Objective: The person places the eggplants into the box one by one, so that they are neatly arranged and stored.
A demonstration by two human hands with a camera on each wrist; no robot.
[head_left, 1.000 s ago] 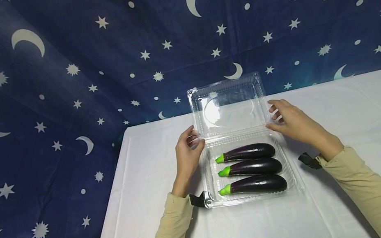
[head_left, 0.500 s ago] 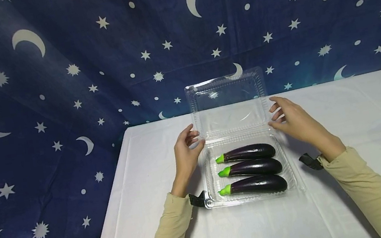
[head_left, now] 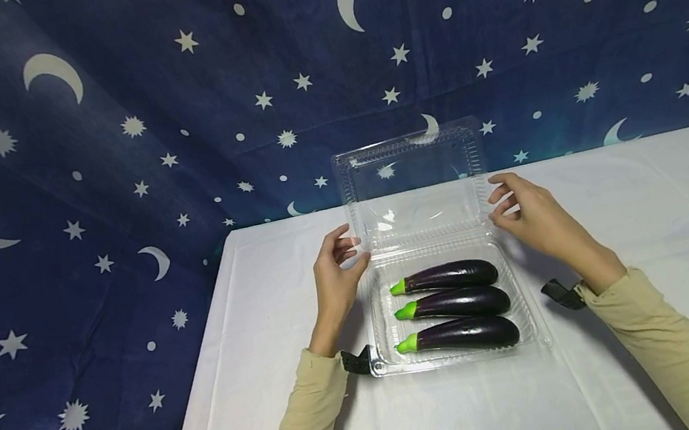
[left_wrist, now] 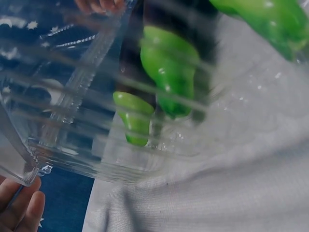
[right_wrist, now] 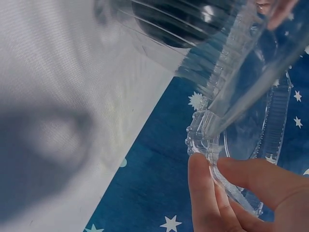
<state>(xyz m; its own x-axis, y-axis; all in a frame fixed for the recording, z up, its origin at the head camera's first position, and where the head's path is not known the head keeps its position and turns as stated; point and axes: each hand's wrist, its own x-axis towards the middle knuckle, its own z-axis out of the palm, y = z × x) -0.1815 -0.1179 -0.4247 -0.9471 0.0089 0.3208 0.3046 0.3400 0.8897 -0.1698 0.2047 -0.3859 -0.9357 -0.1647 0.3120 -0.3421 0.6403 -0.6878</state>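
A clear plastic clamshell container (head_left: 524, 303) sits opened out on the table in the head view, its lid (head_left: 419, 214) raised at the back. Inside the base lie three glossy dark eggplants (head_left: 463, 303) in a row, green stem ends to the left. My left hand (head_left: 335, 276) holds the lid's left edge low by the hinge; its fingertips (left_wrist: 29, 208) show at the rim in the left wrist view. On the opposite side, my right hand (head_left: 538, 222) pinches the lid's right edge between thumb and fingers (right_wrist: 203, 183).
White cloth covers the table (head_left: 652, 234). Behind it and to the left hangs a dark blue curtain (head_left: 179, 196) with moons and stars. Black straps (head_left: 560, 293) hang at both wrists, the left one close to the container's front left corner.
The lid has tilted further up and back, its top edge rising against the curtain. My right hand has shifted slightly up and right; the left has barely moved. The eggplants stay put.
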